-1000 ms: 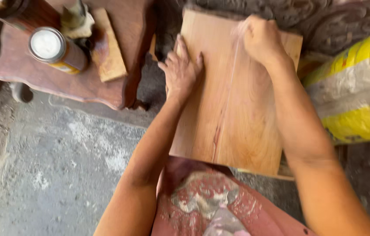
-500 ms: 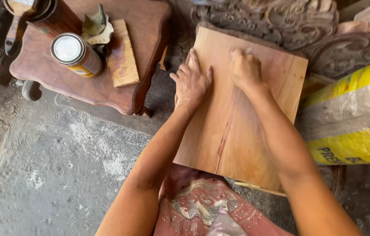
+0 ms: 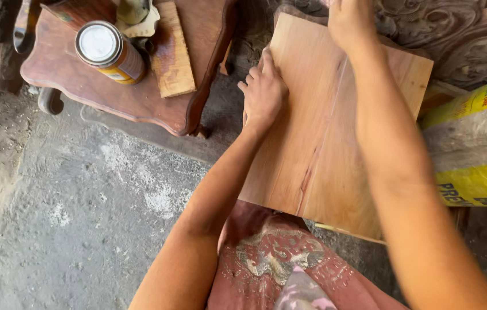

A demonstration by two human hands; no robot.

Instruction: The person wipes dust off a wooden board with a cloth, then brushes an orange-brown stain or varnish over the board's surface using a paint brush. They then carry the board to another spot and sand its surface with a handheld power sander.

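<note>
**Two hands on one pale board**

One flat, rectangular pale wooden board point(image 3: 324, 132) with a dark grain line down its middle leans across the person's lap, its far edge against dark carved wood point(image 3: 456, 40). Two hands work it. The left hand point(image 3: 263, 92) lies flat and open on the board's left edge, fingers stretched forward and palm down. The right hand point(image 3: 349, 20) presses near the board's top edge; its fingers are cut off by the frame, so whether it is open or curled cannot be told. The board lies under both hands and runs back between the forearms to the knees.

To the left stands one low, dark reddish wooden counter point(image 3: 105, 95) with a scalloped edge. On it lie one round tin can point(image 3: 108, 51) with a white lid and an orange-yellow label around its side, tipped toward the camera, and one small pale wooden block point(image 3: 171, 54) just beside it. A crumpled cloth point(image 3: 137, 14) sits behind them, partly out of view.

At the right edge rests one woven sack point(image 3: 476, 149), yellow with a grey band and blue printing on it, near the right forearm. Grey dusty concrete floor point(image 3: 82, 218) spreads below
</note>
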